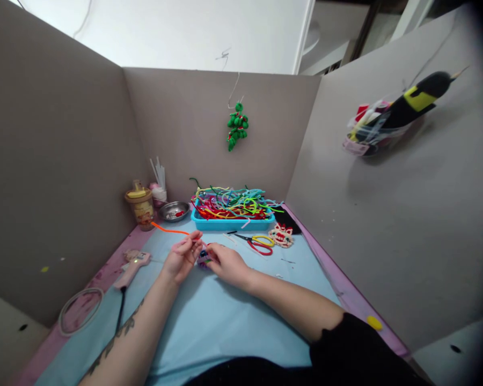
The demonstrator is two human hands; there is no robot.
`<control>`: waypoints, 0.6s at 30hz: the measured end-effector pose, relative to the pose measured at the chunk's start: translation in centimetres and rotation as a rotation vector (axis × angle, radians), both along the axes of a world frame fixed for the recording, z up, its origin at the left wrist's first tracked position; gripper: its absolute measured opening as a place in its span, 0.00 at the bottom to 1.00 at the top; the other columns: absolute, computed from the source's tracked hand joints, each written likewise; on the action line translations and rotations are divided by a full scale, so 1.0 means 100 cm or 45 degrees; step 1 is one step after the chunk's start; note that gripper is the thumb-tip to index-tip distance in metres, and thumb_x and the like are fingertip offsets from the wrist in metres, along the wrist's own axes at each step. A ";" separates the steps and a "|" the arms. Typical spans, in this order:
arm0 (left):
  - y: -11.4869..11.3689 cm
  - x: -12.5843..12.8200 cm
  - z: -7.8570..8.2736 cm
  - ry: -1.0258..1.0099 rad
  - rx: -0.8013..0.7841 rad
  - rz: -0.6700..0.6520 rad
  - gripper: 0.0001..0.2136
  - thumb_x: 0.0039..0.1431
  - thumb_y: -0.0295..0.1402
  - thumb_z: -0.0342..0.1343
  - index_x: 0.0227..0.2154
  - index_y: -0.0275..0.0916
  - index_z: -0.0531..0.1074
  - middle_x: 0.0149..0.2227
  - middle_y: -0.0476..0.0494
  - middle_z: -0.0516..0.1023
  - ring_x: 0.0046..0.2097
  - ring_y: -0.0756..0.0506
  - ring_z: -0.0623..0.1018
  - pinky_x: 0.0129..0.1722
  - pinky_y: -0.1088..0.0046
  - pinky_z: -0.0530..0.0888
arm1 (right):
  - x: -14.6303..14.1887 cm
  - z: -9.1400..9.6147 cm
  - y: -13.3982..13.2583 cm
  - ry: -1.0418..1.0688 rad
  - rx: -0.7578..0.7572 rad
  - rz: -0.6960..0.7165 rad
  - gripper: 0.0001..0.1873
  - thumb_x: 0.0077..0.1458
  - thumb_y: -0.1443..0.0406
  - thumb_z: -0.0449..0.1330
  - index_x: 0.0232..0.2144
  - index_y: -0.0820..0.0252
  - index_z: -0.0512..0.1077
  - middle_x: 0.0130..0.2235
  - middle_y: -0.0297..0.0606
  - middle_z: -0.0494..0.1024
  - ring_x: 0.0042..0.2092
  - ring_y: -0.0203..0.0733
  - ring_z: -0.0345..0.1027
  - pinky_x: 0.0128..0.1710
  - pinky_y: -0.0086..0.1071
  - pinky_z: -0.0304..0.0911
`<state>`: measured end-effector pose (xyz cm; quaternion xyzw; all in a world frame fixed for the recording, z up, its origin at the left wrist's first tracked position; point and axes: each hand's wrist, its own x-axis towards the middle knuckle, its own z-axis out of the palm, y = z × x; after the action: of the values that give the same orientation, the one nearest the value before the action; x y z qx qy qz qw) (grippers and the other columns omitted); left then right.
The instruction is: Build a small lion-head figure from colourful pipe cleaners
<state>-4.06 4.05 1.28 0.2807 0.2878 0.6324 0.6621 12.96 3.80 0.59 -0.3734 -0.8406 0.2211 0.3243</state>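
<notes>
An orange pipe cleaner (169, 230) runs leftward from my left hand (182, 257), which pinches it between the fingertips. Its other end reaches toward my right hand (228, 264). My right hand is closed on a small purple and dark bundle (203, 259), which looks like a pipe-cleaner piece; the fingers partly cover it. Both hands are close together above the light blue cloth (225, 316). I cannot tell whether the orange pipe cleaner is fixed to the bundle.
Beyond my hands stands a blue tray (233, 225) heaped with colourful pipe cleaners. Scissors (261, 244) and a beaded-looking red and cream figure (282, 236) lie to its front right. At left are a glue gun (132, 268), a metal bowl (174, 211) and a brown cup (140, 208). Grey panels surround the table.
</notes>
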 end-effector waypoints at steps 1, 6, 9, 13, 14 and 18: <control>0.000 0.000 0.000 0.006 -0.001 -0.005 0.09 0.56 0.21 0.52 0.38 0.31 0.74 0.43 0.39 0.77 0.34 0.52 0.79 0.36 0.80 0.77 | 0.000 0.000 0.000 0.031 0.008 0.004 0.15 0.51 0.70 0.56 0.43 0.56 0.68 0.33 0.33 0.73 0.32 0.36 0.65 0.32 0.27 0.57; -0.002 -0.004 0.006 0.067 0.047 0.055 0.11 0.54 0.21 0.54 0.39 0.32 0.75 0.50 0.40 0.73 0.31 0.54 0.78 0.30 0.81 0.77 | 0.009 0.014 0.002 0.259 -0.004 0.086 0.09 0.54 0.69 0.51 0.35 0.59 0.71 0.31 0.34 0.75 0.30 0.34 0.65 0.33 0.27 0.59; -0.001 -0.008 0.008 0.066 0.016 0.180 0.11 0.51 0.21 0.56 0.38 0.33 0.75 0.48 0.41 0.75 0.30 0.56 0.76 0.29 0.83 0.75 | 0.016 0.023 0.004 0.359 0.015 -0.027 0.08 0.52 0.67 0.53 0.31 0.60 0.72 0.28 0.33 0.74 0.29 0.35 0.65 0.32 0.27 0.59; 0.003 -0.015 0.003 0.103 0.008 0.326 0.15 0.44 0.22 0.59 0.38 0.37 0.76 0.46 0.45 0.76 0.27 0.58 0.73 0.24 0.86 0.69 | 0.028 0.030 0.014 0.454 0.022 -0.115 0.08 0.53 0.64 0.53 0.32 0.61 0.71 0.25 0.32 0.71 0.25 0.33 0.61 0.26 0.26 0.56; 0.005 -0.016 0.001 0.105 -0.005 0.387 0.14 0.44 0.23 0.59 0.37 0.37 0.76 0.45 0.45 0.76 0.26 0.59 0.72 0.22 0.87 0.67 | 0.031 0.034 0.021 0.483 0.054 -0.149 0.09 0.53 0.63 0.54 0.33 0.61 0.71 0.24 0.31 0.71 0.25 0.33 0.60 0.26 0.26 0.56; 0.009 -0.020 -0.004 0.112 -0.037 0.469 0.12 0.43 0.29 0.62 0.34 0.36 0.75 0.40 0.45 0.77 0.26 0.58 0.70 0.22 0.86 0.65 | 0.041 0.061 0.074 0.417 0.227 -0.266 0.11 0.55 0.62 0.52 0.34 0.61 0.72 0.27 0.33 0.72 0.28 0.35 0.62 0.29 0.27 0.58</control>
<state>-6.08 4.99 0.86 0.2411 0.3722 0.7258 0.5259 17.03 11.17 6.73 -0.3875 -0.7496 0.1688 0.5093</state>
